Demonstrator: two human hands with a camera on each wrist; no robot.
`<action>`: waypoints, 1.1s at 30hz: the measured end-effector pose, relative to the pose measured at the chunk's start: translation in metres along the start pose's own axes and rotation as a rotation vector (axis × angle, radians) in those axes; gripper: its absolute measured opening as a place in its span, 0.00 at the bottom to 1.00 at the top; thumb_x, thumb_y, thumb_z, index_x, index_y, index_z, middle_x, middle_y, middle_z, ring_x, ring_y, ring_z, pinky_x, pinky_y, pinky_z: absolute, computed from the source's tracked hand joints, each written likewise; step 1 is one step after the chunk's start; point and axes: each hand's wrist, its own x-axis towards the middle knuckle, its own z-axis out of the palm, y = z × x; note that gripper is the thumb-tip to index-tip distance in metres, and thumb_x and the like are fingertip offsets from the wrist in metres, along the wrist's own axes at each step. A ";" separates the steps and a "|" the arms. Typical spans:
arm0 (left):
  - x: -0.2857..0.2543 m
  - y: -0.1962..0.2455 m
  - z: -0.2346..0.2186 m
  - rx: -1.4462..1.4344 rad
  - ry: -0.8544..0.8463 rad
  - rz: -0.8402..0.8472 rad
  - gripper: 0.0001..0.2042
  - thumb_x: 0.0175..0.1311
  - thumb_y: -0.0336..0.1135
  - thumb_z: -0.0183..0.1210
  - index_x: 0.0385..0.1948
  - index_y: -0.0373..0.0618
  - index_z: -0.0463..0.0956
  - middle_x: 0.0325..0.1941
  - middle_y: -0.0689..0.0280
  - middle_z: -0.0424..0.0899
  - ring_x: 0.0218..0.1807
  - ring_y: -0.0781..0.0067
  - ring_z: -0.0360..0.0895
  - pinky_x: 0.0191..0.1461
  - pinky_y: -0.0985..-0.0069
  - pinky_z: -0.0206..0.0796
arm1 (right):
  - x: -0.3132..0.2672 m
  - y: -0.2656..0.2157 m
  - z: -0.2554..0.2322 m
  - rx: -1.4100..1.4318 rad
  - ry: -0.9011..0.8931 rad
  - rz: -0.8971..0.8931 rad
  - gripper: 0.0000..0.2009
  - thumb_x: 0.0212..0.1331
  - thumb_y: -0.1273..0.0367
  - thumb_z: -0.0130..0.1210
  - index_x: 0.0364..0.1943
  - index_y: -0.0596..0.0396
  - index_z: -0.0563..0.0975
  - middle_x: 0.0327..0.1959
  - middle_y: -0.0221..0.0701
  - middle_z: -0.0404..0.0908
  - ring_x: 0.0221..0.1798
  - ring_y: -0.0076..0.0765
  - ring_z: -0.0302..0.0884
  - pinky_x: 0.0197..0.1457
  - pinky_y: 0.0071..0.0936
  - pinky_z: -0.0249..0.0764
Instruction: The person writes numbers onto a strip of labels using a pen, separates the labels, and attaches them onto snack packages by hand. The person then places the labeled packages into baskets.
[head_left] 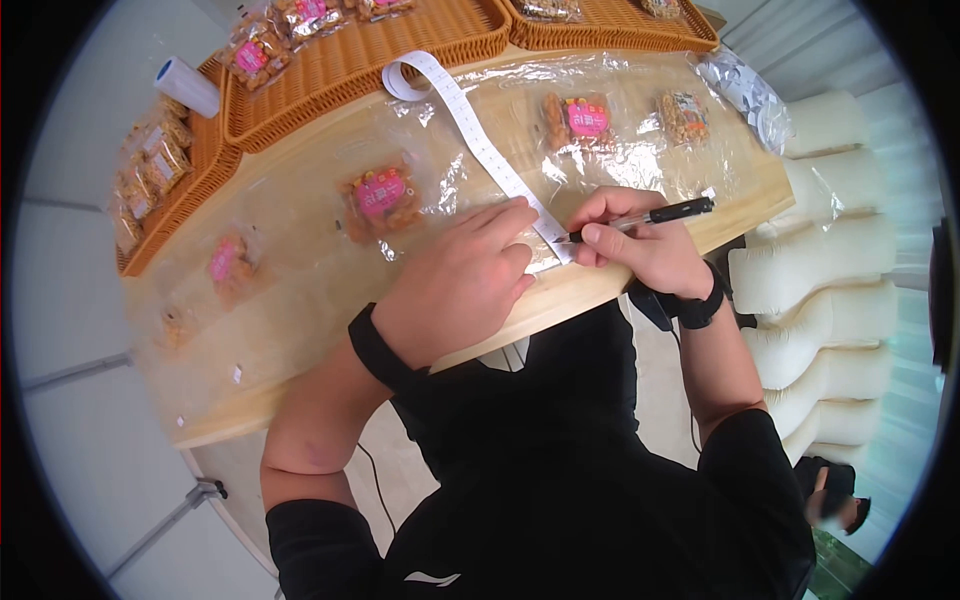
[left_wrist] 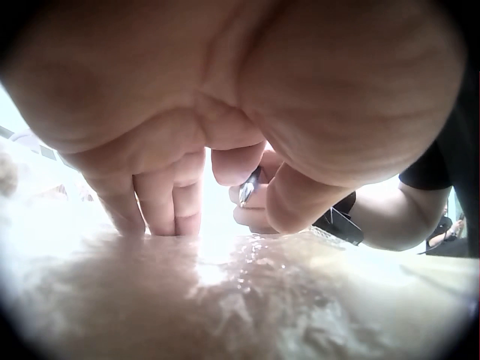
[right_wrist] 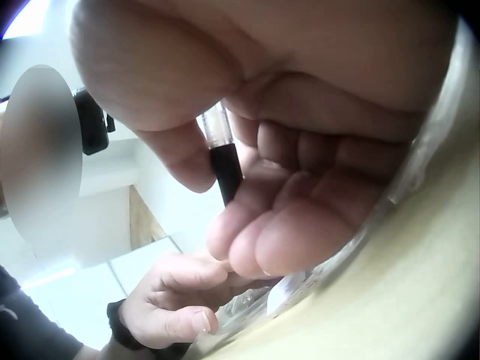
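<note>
My right hand [head_left: 650,240] grips a pen [head_left: 683,210] with a clear barrel and black ends. Its tip meets the near end of a long white paper strip [head_left: 487,155] that carries small printed marks and curls over at the far end. In the right wrist view the pen's black grip [right_wrist: 226,169] sits between thumb and fingers. Beside the strip, my left hand [head_left: 455,280] rests palm down, fingertips at the strip's edge on the clear plastic [left_wrist: 247,300]. The left wrist view shows those fingers [left_wrist: 157,199] extended down to the surface.
Bagged snacks with pink labels [head_left: 380,195] lie on the wooden table, with another pack [head_left: 684,118] at the right. Wicker trays [head_left: 365,85] line the far edge, some holding more bags. A white roll [head_left: 188,85] stands at the left tray. White padded seating [head_left: 815,260] is at the right.
</note>
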 end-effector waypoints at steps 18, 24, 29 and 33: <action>0.002 0.001 -0.002 -0.022 -0.065 0.120 0.06 0.52 0.26 0.64 0.22 0.35 0.75 0.56 0.57 0.81 0.66 0.51 0.72 0.67 0.59 0.66 | -0.006 0.017 -0.010 -0.318 0.078 -0.095 0.05 0.55 0.77 0.64 0.34 0.58 0.80 0.28 0.24 0.79 0.31 0.15 0.74 0.34 0.16 0.69; 0.003 0.002 -0.004 -0.013 -0.079 0.146 0.06 0.53 0.26 0.63 0.23 0.35 0.75 0.57 0.57 0.81 0.66 0.51 0.73 0.66 0.59 0.67 | -0.003 0.022 -0.006 -0.333 0.111 -0.189 0.06 0.55 0.78 0.62 0.35 0.60 0.78 0.29 0.25 0.80 0.32 0.16 0.74 0.36 0.17 0.70; 0.001 -0.001 0.000 0.013 -0.087 0.160 0.05 0.54 0.26 0.62 0.24 0.36 0.76 0.56 0.58 0.81 0.66 0.52 0.72 0.66 0.59 0.67 | -0.003 0.018 -0.007 -0.328 0.102 -0.175 0.05 0.53 0.77 0.63 0.33 0.58 0.80 0.28 0.24 0.80 0.31 0.16 0.74 0.34 0.16 0.68; 0.002 -0.001 -0.001 0.005 -0.095 0.163 0.05 0.54 0.26 0.62 0.24 0.36 0.76 0.56 0.58 0.81 0.66 0.52 0.72 0.66 0.59 0.67 | -0.003 0.022 -0.012 -0.358 0.104 -0.208 0.05 0.54 0.77 0.64 0.32 0.59 0.79 0.26 0.23 0.78 0.28 0.15 0.72 0.32 0.16 0.66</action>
